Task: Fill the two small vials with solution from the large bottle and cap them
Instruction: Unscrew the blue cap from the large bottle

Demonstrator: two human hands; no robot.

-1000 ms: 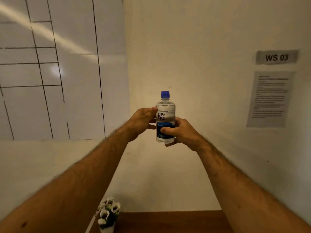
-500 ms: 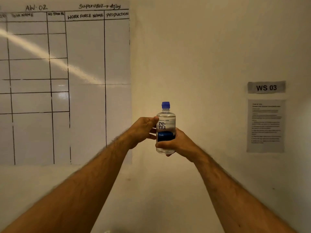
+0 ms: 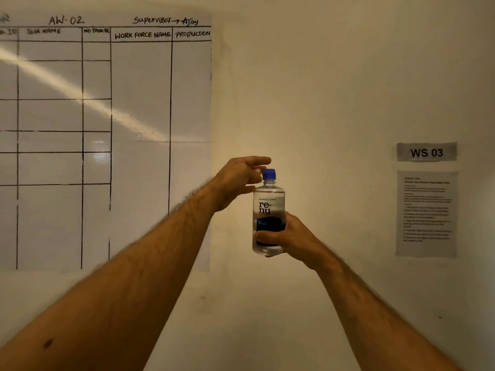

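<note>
Plain cream wall (image 3: 321,89) fills the background; no surface, vials or other task items are in view.

Nearest: two bare forearms reaching up and forward from the lower corners of the view.

Right hand (image 3: 290,238): fingers and thumb wrapped round the lower body of a clear plastic large bottle with a dark blue label and blue screw cap (image 3: 268,218). Bottle held upright in mid-air in front of the wall, resting on nothing. Judged reason: the low grip steadies the body and leaves the neck free for the other hand.

Left hand (image 3: 239,179): beside the bottle's neck, fingers loosely curved, tips at or just short of the blue cap (image 3: 268,174); whether they touch it cannot be told. It grasps nothing yet. Judged reason: positioned to unscrew the cap, which is on.

Farther, on the wall: white ruled chart with hand-lettered headings (image 3: 107,129), left; grey "WS 03" label (image 3: 426,152) and printed instruction sheet (image 3: 426,214), right.

Task stage, judged: opening the bottle; no filling begun.
</note>
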